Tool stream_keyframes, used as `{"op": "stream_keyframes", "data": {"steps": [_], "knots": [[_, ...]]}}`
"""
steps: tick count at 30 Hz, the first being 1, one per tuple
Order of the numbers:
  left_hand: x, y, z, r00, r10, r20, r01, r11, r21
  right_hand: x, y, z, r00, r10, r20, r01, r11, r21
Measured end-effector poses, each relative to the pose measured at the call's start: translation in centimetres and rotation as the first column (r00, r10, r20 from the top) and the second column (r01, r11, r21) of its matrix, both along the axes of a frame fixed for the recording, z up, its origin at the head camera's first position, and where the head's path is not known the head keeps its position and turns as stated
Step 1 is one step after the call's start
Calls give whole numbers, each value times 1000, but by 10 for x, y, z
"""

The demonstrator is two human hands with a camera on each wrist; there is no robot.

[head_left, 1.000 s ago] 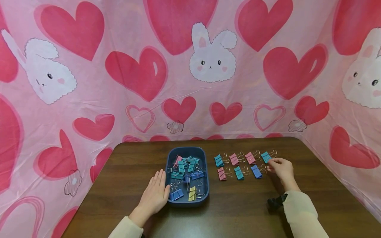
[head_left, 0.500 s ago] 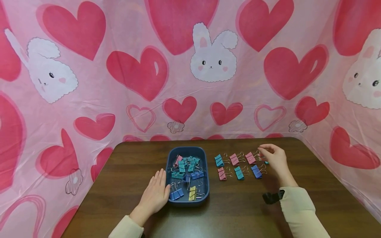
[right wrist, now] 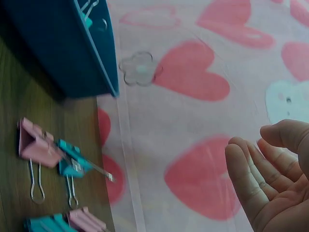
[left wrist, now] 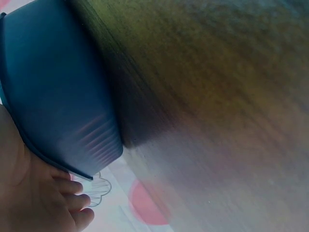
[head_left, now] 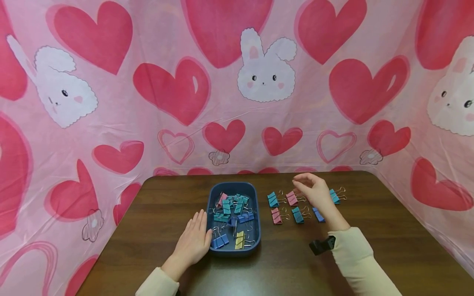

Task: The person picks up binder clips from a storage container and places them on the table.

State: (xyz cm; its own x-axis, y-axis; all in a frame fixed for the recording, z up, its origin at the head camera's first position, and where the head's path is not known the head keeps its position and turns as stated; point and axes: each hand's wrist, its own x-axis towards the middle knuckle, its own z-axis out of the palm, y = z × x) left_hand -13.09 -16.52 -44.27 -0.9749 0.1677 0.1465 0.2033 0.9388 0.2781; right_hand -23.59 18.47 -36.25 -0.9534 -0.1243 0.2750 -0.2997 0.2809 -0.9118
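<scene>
My left hand [head_left: 191,240] lies flat with straight fingers along the left side of a dark blue tray [head_left: 258,230]. Inside the tray is a jumble of teal, blue, pink and yellow binder clips, among them a yellow binder clip [head_left: 239,240]. To the tray's right, binder clips stand in two rows on the table. My right hand [head_left: 314,191] hovers above the back row with loosely bent fingers, nothing between them in the right wrist view. It is nearest a pink binder clip [head_left: 291,198]. The hand hides part of the row and partly covers a blue binder clip [head_left: 318,214].
The brown wooden table [head_left: 159,197] backs onto a pink cloth [head_left: 259,135] printed with hearts and rabbits. At the right end of the back row sits a teal binder clip [head_left: 335,196]. A black wrist strap [head_left: 322,245] hangs below my right sleeve.
My right hand has left the teal binder clip at the right end of the back row and moved left above the row. The left hand and the tray have stayed put.
</scene>
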Motion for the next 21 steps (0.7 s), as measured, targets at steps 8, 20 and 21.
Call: {"op": "stream_keyframes", "data": {"steps": [8, 20, 21], "knots": [[1, 1, 0, 1000, 0, 9, 0, 1000, 2, -4, -35, -2, 996, 93, -1, -92, 995, -36], [2, 1, 1, 1000, -4, 4, 4, 1000, -4, -9, -80, -16, 974, 213, 71, -210, 977, -45], [2, 1, 1, 1000, -3, 5, 3, 1000, -3, -9, -84, -18, 971, 223, 83, -220, 974, -48]]}}
